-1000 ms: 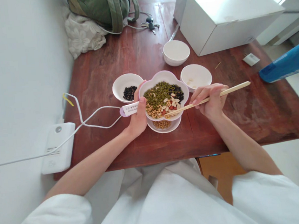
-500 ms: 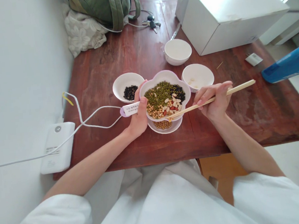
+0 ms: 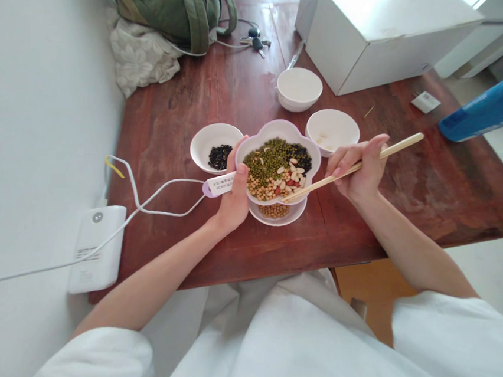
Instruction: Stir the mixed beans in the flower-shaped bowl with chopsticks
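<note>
Head view: pink-rimmed, flower-shaped white dish (image 3: 276, 127) of mixed beans, resting on a round white bowl (image 3: 279, 221), on a reddish-brown wooden desk (image 3: 434, 194).
Left hand (image 3: 235, 199): fingers (image 3: 241, 169) curled closely around the dish's rim.
Right hand (image 3: 359, 169): fingers (image 3: 342, 163) pinching light wooden chopsticks (image 3: 322, 183) narrowly, tips in the beans.
Beside: white bowl of black beans (image 3: 211, 136), left; white bowl (image 3: 332, 122), right.
</note>
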A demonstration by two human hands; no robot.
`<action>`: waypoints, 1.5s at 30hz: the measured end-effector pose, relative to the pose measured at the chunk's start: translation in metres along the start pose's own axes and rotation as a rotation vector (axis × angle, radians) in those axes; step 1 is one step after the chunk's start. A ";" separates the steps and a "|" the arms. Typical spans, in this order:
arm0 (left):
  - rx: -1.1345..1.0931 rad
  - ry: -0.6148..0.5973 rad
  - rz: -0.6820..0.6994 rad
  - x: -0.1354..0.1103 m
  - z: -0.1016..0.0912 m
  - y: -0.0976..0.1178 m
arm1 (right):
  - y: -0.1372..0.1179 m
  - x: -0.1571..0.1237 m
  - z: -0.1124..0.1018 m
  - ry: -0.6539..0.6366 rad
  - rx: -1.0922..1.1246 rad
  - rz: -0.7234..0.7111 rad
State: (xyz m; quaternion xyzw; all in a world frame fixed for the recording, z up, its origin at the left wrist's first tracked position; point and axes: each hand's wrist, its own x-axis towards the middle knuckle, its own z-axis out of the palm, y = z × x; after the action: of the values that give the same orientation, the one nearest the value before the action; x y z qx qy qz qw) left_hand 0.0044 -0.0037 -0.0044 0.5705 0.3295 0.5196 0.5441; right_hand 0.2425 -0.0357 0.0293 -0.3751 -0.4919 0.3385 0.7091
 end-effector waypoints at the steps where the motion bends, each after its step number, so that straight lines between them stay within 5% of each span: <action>1: -0.004 0.000 0.004 0.000 0.000 0.000 | 0.000 0.000 0.000 0.004 0.001 0.001; 45: -0.049 -0.029 0.010 -0.002 0.000 0.001 | 0.007 0.005 0.001 0.015 0.044 0.104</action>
State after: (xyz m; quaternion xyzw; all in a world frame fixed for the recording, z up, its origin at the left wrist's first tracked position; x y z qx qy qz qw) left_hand 0.0034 -0.0059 -0.0042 0.5659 0.3060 0.5220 0.5601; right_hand 0.2424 -0.0283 0.0256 -0.3869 -0.4587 0.3827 0.7025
